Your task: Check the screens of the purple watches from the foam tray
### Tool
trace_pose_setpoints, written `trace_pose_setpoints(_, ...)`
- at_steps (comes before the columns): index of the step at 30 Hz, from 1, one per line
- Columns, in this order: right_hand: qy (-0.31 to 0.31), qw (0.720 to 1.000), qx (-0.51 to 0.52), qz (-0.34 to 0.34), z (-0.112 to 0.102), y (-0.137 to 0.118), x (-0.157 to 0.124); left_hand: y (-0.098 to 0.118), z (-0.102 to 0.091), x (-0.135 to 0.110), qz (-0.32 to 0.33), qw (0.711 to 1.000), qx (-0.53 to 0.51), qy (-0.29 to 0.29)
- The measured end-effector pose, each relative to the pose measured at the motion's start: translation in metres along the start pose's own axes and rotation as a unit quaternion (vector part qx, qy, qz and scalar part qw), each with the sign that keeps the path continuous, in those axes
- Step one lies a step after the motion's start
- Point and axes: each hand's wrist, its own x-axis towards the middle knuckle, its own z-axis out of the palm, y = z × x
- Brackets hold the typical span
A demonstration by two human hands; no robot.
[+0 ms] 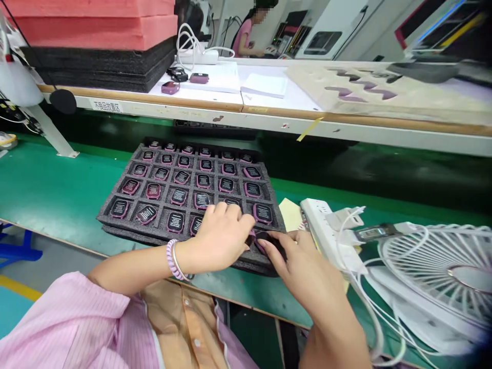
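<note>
A dark grey foam tray (132,200) lies on the green bench, its compartments filled with purple-rimmed smartwatch bodies without straps, such as this one (176,222), most with lit text on the screen. My left hand (221,236), with a purple hair tie and a bangle at the wrist, reaches over the front row. Its fingers are closed at the edge of a purple smartwatch (251,237) in the front right part, mostly covered. My right hand (303,261) comes from the right, thumb and fingers closed around a dark smartwatch (265,237) at the tray's front right corner.
A white power strip (326,230) with cables and a white fan (442,277) stand right of the tray. Above runs a shelf (265,105) bearing red foam (96,25), papers and two purple watches. A person (246,38) sits beyond.
</note>
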Motion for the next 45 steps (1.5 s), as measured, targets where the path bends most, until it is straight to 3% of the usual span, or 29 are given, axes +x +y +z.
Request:
trace_pose_setpoints(3,0.004,0.997,0.077,-0.020,0.000,-0.004,0.000,-0.003,-0.006,-0.005,0.081,0.985,-0.154,-0.017)
trace_pose_setpoints(5,-0.015,0.994,0.106,-0.012,0.000,-0.005,0.002,-0.008,-0.014,-0.008,0.087,0.943,-0.320,-0.029)
trace_pose_setpoints(9,-0.069,0.981,0.180,-0.011,-0.006,-0.001,0.010,-0.026,-0.033,-0.014,-0.034,0.784,-0.616,-0.063)
trace_pose_setpoints(11,-0.086,0.951,0.295,0.004,-0.013,-0.001,0.019,-0.039,-0.043,-0.019,-0.095,0.759,-0.644,-0.034)
trace_pose_setpoints(13,-0.104,0.887,0.448,0.043,-0.020,-0.006,0.029,-0.052,-0.054,-0.026,-0.134,0.785,-0.605,0.016)
trace_pose_setpoints(15,-0.126,0.797,0.585,0.082,-0.027,-0.016,0.042,-0.062,-0.063,-0.034,-0.150,0.808,-0.569,0.040)
trace_pose_setpoints(18,-0.151,0.681,0.709,0.103,-0.032,-0.042,0.061,-0.072,-0.073,-0.042,-0.154,0.795,-0.583,0.058)
trace_pose_setpoints(21,-0.178,0.617,0.761,0.090,-0.036,-0.072,0.077,-0.074,-0.079,-0.042,-0.157,0.782,-0.595,0.097)
trace_pose_setpoints(26,-0.179,0.579,0.795,0.016,-0.049,-0.112,0.096,-0.063,-0.090,-0.034,-0.121,0.818,-0.519,0.216)
trace_pose_setpoints(29,-0.166,0.581,0.797,-0.020,-0.055,-0.122,0.104,-0.055,-0.096,-0.029,-0.093,0.845,-0.453,0.267)
trace_pose_setpoints(33,-0.129,0.599,0.788,-0.050,-0.052,-0.123,0.109,-0.053,-0.093,-0.023,-0.080,0.863,-0.413,0.280)
trace_pose_setpoints(37,-0.146,0.598,0.786,-0.051,-0.042,-0.120,0.112,-0.061,-0.088,-0.018,-0.089,0.878,-0.385,0.271)
trace_pose_setpoints(45,-0.165,0.550,0.819,-0.020,-0.033,-0.115,0.122,-0.067,-0.086,-0.006,-0.127,0.885,-0.339,0.291)
